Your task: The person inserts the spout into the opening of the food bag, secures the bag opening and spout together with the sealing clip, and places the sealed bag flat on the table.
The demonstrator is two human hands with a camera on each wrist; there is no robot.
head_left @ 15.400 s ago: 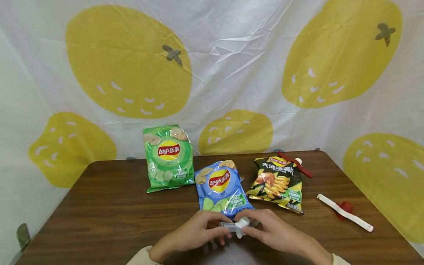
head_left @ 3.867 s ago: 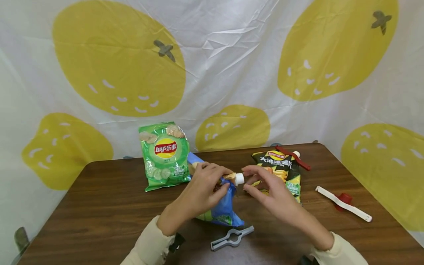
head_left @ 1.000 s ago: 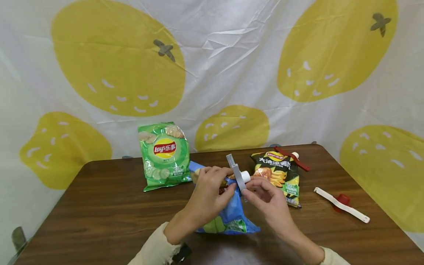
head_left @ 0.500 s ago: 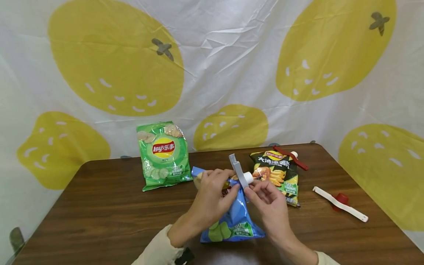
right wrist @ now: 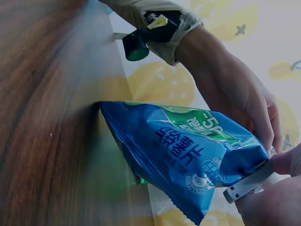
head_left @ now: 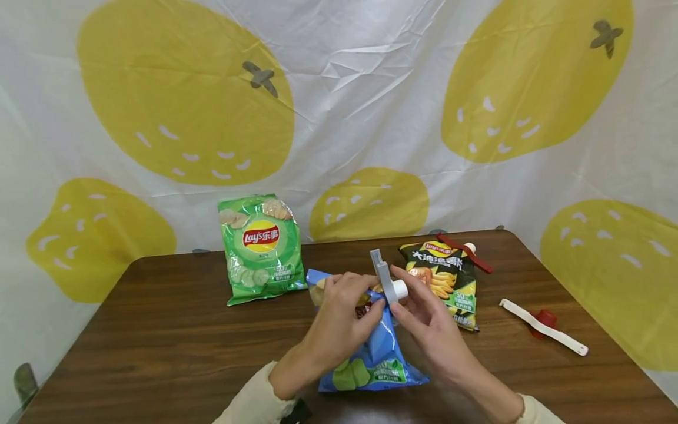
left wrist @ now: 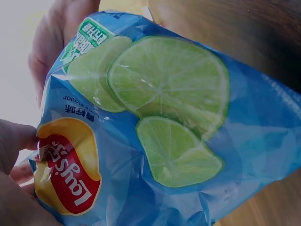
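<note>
My left hand (head_left: 341, 315) grips the gathered top of a blue Lay's chip bag (head_left: 365, 368), lime slices printed on its front. The bag slants, its lower end toward me. A grey bag clip (head_left: 385, 280) stands upright across the gathered neck. A white cap (head_left: 399, 288) sticks out on the clip's right side. With thumb and fingers, my right hand (head_left: 431, 330) pinches the clip's lower part near the cap. In the right wrist view, the grey clip (right wrist: 249, 182) lies against the bunched neck of the blue bag (right wrist: 174, 146), beside the right thumb.
A green Lay's bag (head_left: 262, 253) leans at the back left. To the back right lies a black chip bag (head_left: 442, 277) with a red clip (head_left: 466, 253) across its top. A white clip (head_left: 545, 327) with a red cap (head_left: 547, 318) rests on the wooden table (head_left: 175, 330).
Earlier both hands held the clip and cap. Later the clip lay on the table beside the gathered bag; now it is across the neck. Lately the right fingers have moved up round the cap.
</note>
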